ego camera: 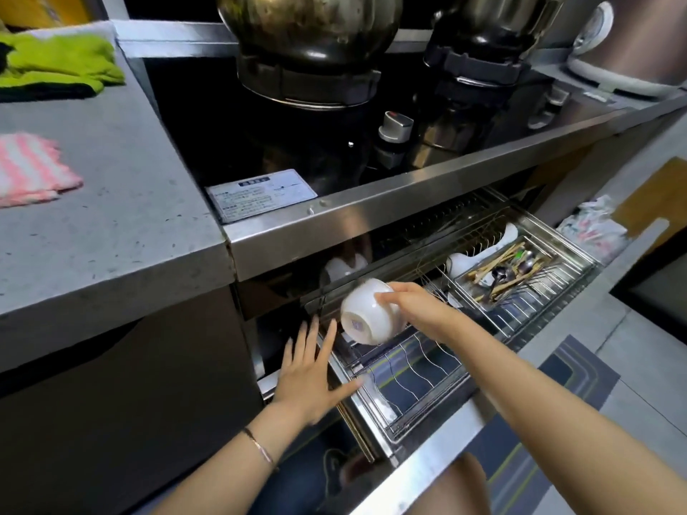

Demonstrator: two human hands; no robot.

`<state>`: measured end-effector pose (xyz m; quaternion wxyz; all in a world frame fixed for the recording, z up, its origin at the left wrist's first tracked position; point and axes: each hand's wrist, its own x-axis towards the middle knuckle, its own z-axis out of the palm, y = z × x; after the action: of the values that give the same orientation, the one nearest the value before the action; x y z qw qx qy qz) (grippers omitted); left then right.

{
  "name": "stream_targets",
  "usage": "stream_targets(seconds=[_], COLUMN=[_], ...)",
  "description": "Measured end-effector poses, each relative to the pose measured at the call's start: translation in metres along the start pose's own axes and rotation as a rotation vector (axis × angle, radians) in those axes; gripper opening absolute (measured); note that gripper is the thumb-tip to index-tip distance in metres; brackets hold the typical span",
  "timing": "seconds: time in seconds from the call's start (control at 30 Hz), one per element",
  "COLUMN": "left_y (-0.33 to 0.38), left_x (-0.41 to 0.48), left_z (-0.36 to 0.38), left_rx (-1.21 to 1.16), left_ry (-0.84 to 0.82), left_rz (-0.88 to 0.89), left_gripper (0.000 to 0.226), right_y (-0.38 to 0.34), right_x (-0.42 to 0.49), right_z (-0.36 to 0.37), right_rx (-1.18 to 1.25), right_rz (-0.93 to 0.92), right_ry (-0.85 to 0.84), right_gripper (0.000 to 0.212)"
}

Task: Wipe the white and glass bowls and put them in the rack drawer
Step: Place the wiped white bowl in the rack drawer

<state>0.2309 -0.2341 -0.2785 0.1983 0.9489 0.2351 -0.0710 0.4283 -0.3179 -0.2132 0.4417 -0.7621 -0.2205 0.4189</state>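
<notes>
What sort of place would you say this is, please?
Most likely a home kitchen: a large steel pot sits on a black hob, and an open wire rack drawer holds wooden chopsticks and metal spoons.

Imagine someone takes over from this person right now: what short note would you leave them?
Right hand grips the white ceramic bowl, tilted, over the pulled-out steel wire rack drawer.
Left hand open, beside the drawer's left edge.
Done: drawer is out.
Left: set this bowl in the rack; the glass bowl is not in view.
Pink-striped cloth lies on the grey counter.
</notes>
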Motion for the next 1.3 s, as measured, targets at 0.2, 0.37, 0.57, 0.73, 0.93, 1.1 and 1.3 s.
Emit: stream_targets(seconds=[0.2,0.37,0.57,0.73,0.93,1.1,1.3], left_y=[-0.010,-0.010,-0.011,-0.008,-0.008,-0.007,-0.003], left_x=[0.002,0.003,0.003,0.002,0.001,0.001,0.001], left_z=[0.018,0.019,0.023,0.021,0.021,0.019,0.008], left_rx=[-0.043,-0.034,-0.062,-0.088,-0.106,-0.129,-0.060], left_ry=[0.016,0.015,0.007,-0.007,-0.009,-0.022,-0.092], left_rz=[-0.019,-0.019,-0.020,-0.024,-0.036,-0.034,-0.059], left_gripper=[0.111,0.100,0.096,0.094,0.095,0.098,0.096], right_y=[0.014,0.025,0.037,0.040,0.044,0.046,0.033], right_x=[0.038,0.049,0.052,0.048,0.048,0.051,0.041], right_z=[0.013,0.026,0.034,0.038,0.035,0.032,0.026], right_rx=[0.137,0.176,0.111,0.115,-0.106,-0.241,-0.483], right_rz=[0.238,0.271,0.239,0.218,0.103,0.040,0.022], right_ry=[-0.144,-0.180,-0.176,-0.227,-0.141,-0.101,-0.071], right_gripper=[0.026,0.031,0.011,0.014,0.032,0.032,0.037])
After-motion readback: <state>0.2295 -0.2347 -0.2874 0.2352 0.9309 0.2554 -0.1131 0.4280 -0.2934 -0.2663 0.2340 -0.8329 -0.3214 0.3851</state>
